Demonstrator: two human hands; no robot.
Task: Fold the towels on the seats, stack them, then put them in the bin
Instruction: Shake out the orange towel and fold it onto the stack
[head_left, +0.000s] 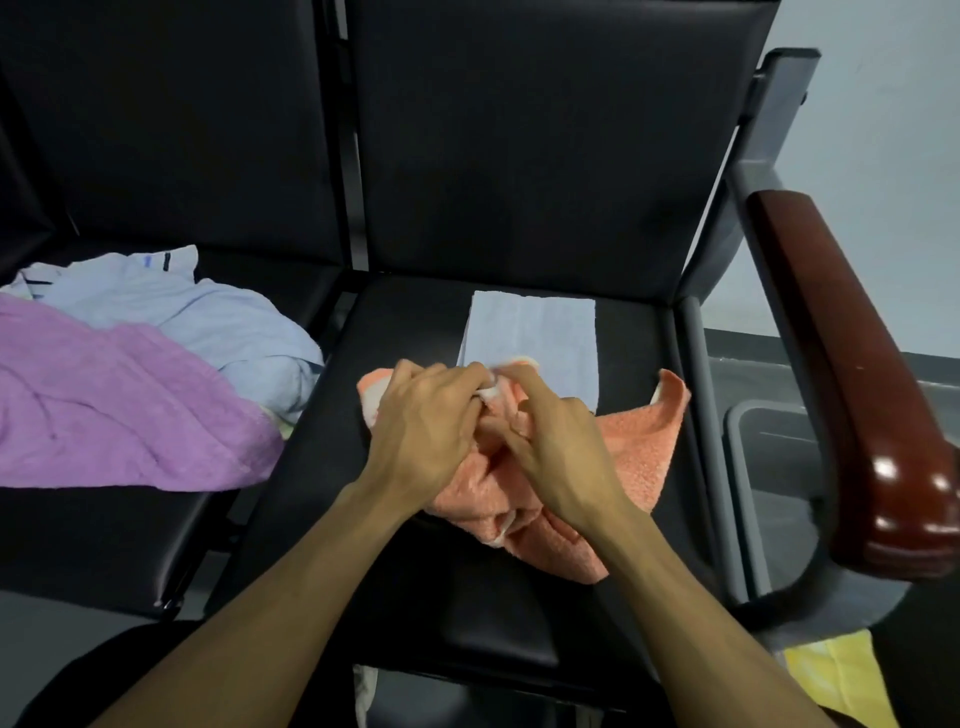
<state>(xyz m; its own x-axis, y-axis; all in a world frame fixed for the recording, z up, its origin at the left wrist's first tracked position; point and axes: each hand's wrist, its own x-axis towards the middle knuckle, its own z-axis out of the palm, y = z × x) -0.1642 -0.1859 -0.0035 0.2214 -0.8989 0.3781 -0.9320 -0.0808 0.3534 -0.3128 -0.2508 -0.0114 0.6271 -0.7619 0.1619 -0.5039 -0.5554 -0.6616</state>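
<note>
Both hands work at the middle of the orange towel (628, 457), which lies crumpled on the right-hand black seat (410, 322). The left hand (423, 423) comes in from the lower left with its fingers curled over the towel's far edge, pinching a pale, whitish hem there. The right hand (556, 447) meets it from the lower right, fingers bent into the bunched cloth just beside the left fingertips, gripping a fold; the fingertips themselves are blurred.

The orange towel spreads out from under the hands, one corner sticking up on its right side and a rumpled lobe hanging toward the seat's front edge. Just behind it, touching its far edge, lies a folded light blue towel (535, 338), flat and rectangular.

Left of the orange towel, on the neighbouring seat, sits an unfolded heap: a purple towel (104, 410) in front and a crumpled pale blue towel (208, 317) behind it.

Right of the orange towel, past the seat's grey frame, stands a grey bin (743, 467), partly hidden by a dark red wooden armrest (857, 374). A yellow cloth (836, 675) lies low at the right.
</note>
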